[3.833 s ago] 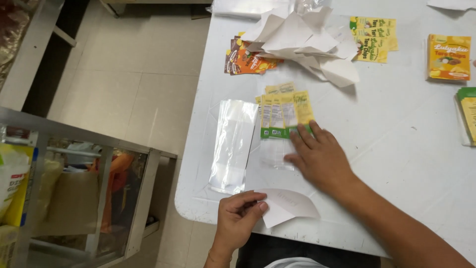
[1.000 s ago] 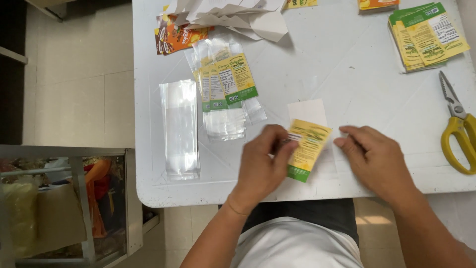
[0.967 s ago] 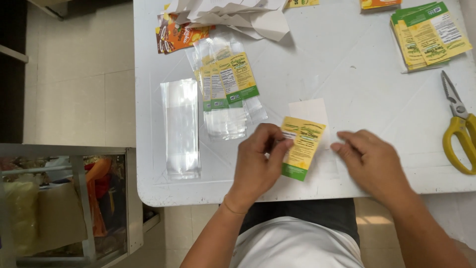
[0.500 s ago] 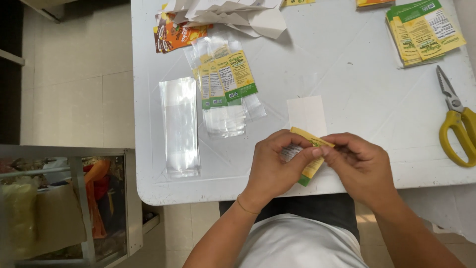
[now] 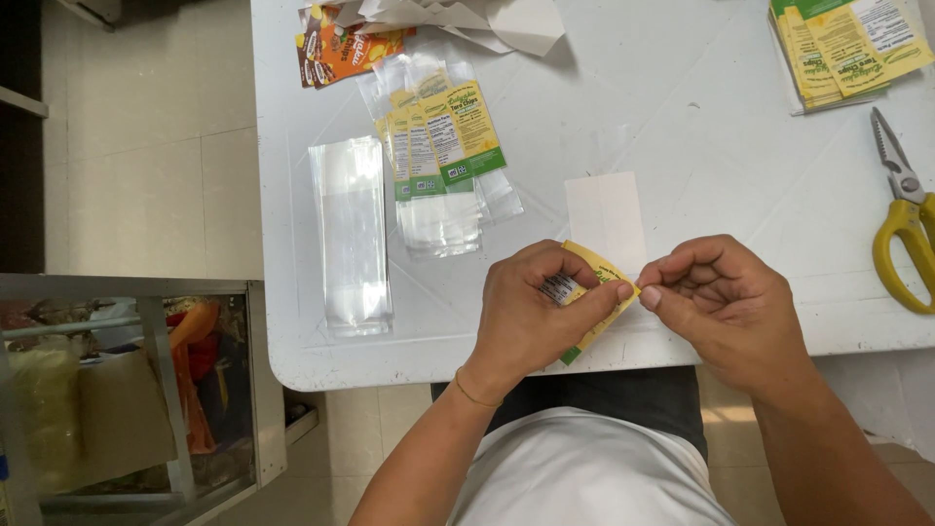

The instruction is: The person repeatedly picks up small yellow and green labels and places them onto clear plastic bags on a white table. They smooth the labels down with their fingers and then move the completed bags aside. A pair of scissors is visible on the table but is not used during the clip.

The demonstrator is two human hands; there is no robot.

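Both hands meet at the near edge of the white table (image 5: pixel 701 127). Her left hand (image 5: pixel 531 317) curls round a yellow and green printed label (image 5: pixel 596 282), thumb and fingers pinching it, and covers most of it, so the print is hard to make out. Her right hand (image 5: pixel 726 302) pinches the label's right edge with closed fingertips. Just beyond the hands lies a blank white backing slip (image 5: pixel 606 206). Yellow-handled scissors (image 5: pixel 904 229), cut off by the frame, lie right of the right hand.
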